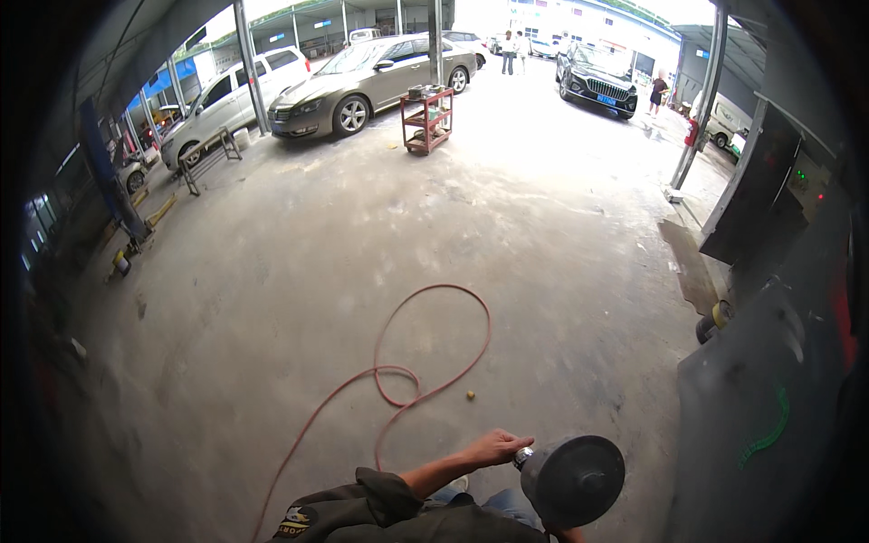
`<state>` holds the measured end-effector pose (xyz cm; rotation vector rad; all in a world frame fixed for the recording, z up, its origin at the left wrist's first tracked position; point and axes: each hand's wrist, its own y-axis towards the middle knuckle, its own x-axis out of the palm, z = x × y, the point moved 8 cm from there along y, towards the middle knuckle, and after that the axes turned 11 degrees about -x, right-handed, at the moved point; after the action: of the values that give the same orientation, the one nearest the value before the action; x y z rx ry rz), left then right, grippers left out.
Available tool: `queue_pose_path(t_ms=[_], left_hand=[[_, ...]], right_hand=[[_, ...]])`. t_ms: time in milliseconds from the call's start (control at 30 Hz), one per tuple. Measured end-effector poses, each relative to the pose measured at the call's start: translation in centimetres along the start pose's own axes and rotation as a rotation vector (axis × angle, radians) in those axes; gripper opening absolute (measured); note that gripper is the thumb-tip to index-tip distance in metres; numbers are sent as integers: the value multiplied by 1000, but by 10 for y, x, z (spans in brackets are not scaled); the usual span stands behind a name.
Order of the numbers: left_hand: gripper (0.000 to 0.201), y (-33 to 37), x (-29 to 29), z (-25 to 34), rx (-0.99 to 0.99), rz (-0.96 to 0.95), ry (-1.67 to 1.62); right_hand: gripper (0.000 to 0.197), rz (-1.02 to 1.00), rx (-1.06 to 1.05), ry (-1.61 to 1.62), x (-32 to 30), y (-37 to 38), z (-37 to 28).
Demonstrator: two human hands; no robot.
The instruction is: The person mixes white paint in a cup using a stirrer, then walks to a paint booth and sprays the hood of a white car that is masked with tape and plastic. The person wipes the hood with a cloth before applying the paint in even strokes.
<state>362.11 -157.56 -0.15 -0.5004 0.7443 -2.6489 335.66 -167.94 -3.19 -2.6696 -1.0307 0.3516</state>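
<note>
A dark round cup-like tool point(575, 480), with a wide circular top and a raised centre, sits in front of my body at the lower edge. A shiny metal fitting point(522, 458) sticks out on its left side. My left hand point(496, 446) is closed on that fitting, thumb and fingers together. Only a sliver of my right hand point(568, 534) shows under the tool; its fingers are hidden behind the round top. A red hose point(489, 326) lies looped on the concrete floor and runs toward my body. A small yellowish round piece point(471, 395) lies beside the loop.
A red tool cart point(425, 122) stands ahead, near a beige sedan point(362, 86) and a white van point(237, 98). A black car point(597, 77) is parked far right. People point(658, 90) stand beyond. A dark panel point(769, 407) rises close on my right, by a post point(701, 109).
</note>
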Motion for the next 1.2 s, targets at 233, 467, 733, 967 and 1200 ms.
queue_pose_path(t_ms=[233,467,733,967,1200], left_hand=[[45,174,-102,110,-14,209,-52],[61,396,-141,275,219,416,-84],[52,557,-196,416,573,647,-492],[49,786,-230,591,426,465,-309],[45,960,-197,761,366,200,-216]], right_hand=[[26,-101,0,34,13,242,-70],[27,-391,-69,-111,4,500,-186],[30,-709,-97,-298,39,780,-290],[16,-515,-158,-220,4,1034,-364],[10,-96,-523,-101,-118,1225,-477]])
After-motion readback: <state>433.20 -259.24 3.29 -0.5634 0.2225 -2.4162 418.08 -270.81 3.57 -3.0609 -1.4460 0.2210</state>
